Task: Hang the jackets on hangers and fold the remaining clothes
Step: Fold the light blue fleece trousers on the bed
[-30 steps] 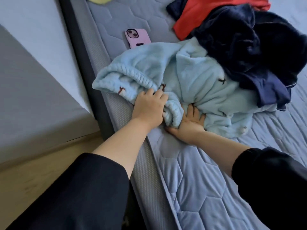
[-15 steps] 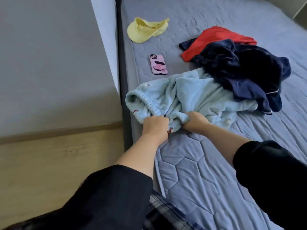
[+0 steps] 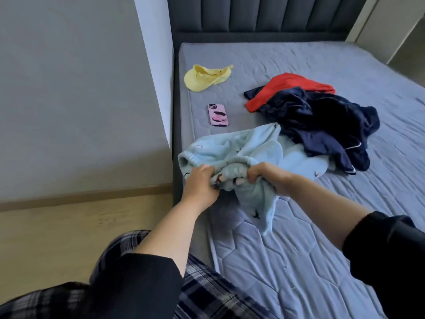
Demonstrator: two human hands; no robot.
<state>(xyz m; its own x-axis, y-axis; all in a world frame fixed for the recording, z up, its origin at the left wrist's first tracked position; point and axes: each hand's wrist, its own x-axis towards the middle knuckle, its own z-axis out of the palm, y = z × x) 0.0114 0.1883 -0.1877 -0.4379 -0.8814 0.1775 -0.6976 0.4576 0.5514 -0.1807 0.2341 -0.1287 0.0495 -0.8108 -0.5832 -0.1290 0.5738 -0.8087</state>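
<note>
A fluffy light-blue garment point(image 3: 232, 148) with small dark embroidered marks lies bunched at the near left edge of the bed. My left hand point(image 3: 201, 184) grips its gathered elastic edge, and my right hand point(image 3: 269, 178) grips the same edge a little to the right. Part of the garment hangs down from my hands over the mattress. Behind it, a dark navy garment point(image 3: 322, 120) lies in a heap, partly over a red garment point(image 3: 292, 87). A yellow cloth item point(image 3: 207, 77) lies farther back on the left.
A pink phone point(image 3: 218, 115) lies on the grey quilted mattress point(image 3: 299, 249) between the yellow item and the blue garment. A dark padded headboard point(image 3: 259, 17) stands at the back. A grey wall and wooden floor point(image 3: 57, 238) are on the left.
Both hands have gathered the blue garment's elastic edge and lifted it toward me off the mattress. The view has pulled back and up, showing the headboard and more of the bed.
</note>
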